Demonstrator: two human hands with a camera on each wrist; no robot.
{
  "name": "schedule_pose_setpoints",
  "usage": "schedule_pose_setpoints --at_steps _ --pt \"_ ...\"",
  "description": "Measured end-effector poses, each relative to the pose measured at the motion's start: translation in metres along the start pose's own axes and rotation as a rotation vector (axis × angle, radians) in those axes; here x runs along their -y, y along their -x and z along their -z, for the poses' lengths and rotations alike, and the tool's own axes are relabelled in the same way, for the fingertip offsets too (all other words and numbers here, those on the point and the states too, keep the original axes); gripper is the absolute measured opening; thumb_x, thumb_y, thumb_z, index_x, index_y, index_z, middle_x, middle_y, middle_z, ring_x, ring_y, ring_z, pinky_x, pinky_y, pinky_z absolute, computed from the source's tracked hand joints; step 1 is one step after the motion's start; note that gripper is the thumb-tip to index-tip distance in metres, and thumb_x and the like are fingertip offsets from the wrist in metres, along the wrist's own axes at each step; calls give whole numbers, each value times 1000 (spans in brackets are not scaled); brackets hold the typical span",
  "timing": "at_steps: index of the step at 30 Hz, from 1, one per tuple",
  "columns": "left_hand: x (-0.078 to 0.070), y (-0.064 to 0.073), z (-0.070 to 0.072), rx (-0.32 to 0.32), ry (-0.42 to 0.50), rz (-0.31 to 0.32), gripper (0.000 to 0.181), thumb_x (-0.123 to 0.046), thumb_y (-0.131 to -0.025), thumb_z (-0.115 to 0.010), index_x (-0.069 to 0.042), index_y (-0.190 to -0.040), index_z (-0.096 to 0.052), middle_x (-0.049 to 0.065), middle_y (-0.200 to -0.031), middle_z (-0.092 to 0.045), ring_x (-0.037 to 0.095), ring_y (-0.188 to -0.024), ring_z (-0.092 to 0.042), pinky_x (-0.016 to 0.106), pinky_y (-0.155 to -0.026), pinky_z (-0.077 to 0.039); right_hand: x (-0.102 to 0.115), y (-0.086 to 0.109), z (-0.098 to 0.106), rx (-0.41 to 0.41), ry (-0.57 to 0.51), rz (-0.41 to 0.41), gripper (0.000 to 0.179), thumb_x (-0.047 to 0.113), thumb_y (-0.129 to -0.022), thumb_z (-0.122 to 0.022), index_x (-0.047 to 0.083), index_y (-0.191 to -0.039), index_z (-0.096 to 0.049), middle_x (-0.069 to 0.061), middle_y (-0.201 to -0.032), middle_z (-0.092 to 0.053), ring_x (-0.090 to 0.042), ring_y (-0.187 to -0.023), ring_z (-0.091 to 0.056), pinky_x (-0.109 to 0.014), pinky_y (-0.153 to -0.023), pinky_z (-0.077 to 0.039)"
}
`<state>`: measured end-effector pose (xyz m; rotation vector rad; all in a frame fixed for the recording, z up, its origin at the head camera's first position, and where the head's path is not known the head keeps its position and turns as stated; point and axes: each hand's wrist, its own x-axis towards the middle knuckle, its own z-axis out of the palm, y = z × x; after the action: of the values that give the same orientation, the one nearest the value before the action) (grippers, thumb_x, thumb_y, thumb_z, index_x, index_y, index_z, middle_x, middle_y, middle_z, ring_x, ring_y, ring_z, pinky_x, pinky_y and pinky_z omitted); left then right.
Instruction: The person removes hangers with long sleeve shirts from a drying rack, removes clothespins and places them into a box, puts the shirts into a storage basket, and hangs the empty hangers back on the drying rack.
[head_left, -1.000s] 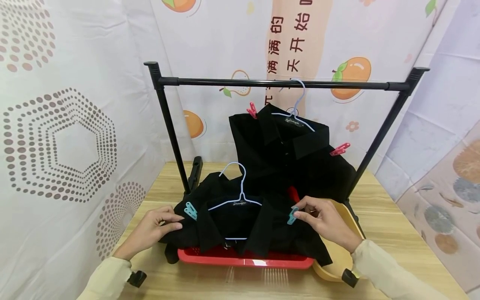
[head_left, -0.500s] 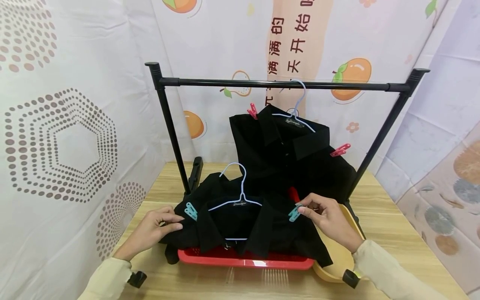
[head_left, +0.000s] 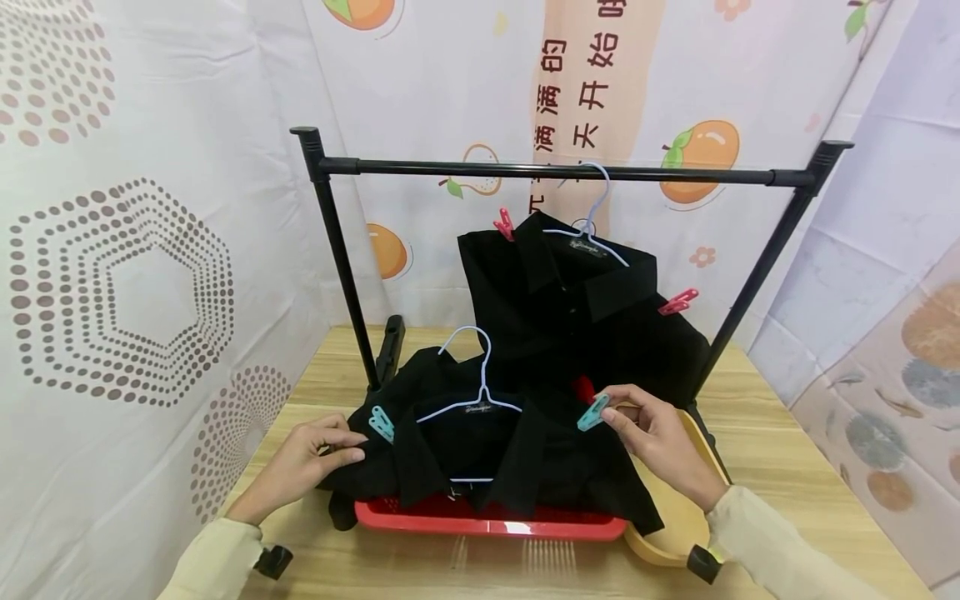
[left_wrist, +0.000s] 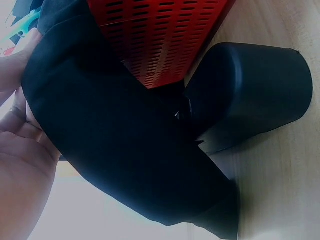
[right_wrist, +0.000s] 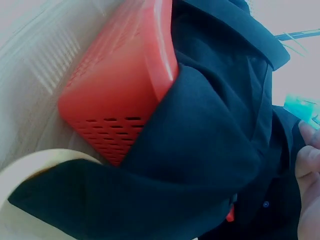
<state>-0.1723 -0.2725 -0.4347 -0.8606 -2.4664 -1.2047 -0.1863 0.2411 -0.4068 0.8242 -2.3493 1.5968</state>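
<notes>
Both hands are well apart, thumb and fingers closed on different things: the left hand (head_left: pixel 311 454) pinches the front shirt (head_left: pixel 570 467) by its shoulder edge, while the right hand (head_left: pixel 660 433) pinches the right teal clip (head_left: pixel 592 414) over its other shoulder. Whether that clip bites the cloth I cannot tell — the right wrist view shows just a pale teal blur at the fingertips. The left teal clip (head_left: pixel 382 423) sits on the shirt just beside the left fingers. Only the head view gives the layout: the shirt lies across a red basket (head_left: pixel 487 523) with its blue hanger (head_left: pixel 483 392) in the collar, the hook standing free; behind, the back shirt (head_left: pixel 517 325) hangs from the rack (head_left: pixel 487 168), a pink clip (head_left: pixel 504 224) on one shoulder, another pink clip (head_left: pixel 678 302) on the other. The left wrist view adds the basket's slotted wall and the full bulk of a black block (left_wrist: pixel 250 90) on the table (left_wrist: pixel 280 165), which the head view half hides under the sleeve. The right wrist view shows the other sleeve draped past the basket rim and over the yellow tub (right_wrist: pixel 20 180) — plus a small button (right_wrist: pixel 266 204) on dark cloth.
</notes>
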Motion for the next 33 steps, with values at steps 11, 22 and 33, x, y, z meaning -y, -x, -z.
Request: schedule_pose_setpoints --at_steps 11,22,33 --pt "-1 0 0 -12 -4 -15 19 1 -87 -79 -9 -103 -82 -11 -81 -57 6 -67 -50 25 -58 -43 2 1 6 -55 96 -166 19 22 -103 -66 17 -121 -66 -15 -88 -65 -15 -49 -48 -30 -41 -40" --pt "-1 2 -1 -19 0 -23 19 0 -87 -80 -10 -103 -82 -11 -80 -56 5 -67 -50 25 -57 -43 -5 6 8 -71 152 -177 18 25 -102 -68 18 -119 -66 -11 -92 -68 -13 -49 -49 -29 -42 -40" --pt "-1 2 -1 -20 -3 -39 20 1 -86 -80 -9 -103 -82 -12 -80 -57 6 -67 -50 25 -58 -44 -19 14 19 -102 172 -147 18 20 -104 -65 14 -121 -66 -4 -89 -65 -12 -47 -48 -29 -42 -41"
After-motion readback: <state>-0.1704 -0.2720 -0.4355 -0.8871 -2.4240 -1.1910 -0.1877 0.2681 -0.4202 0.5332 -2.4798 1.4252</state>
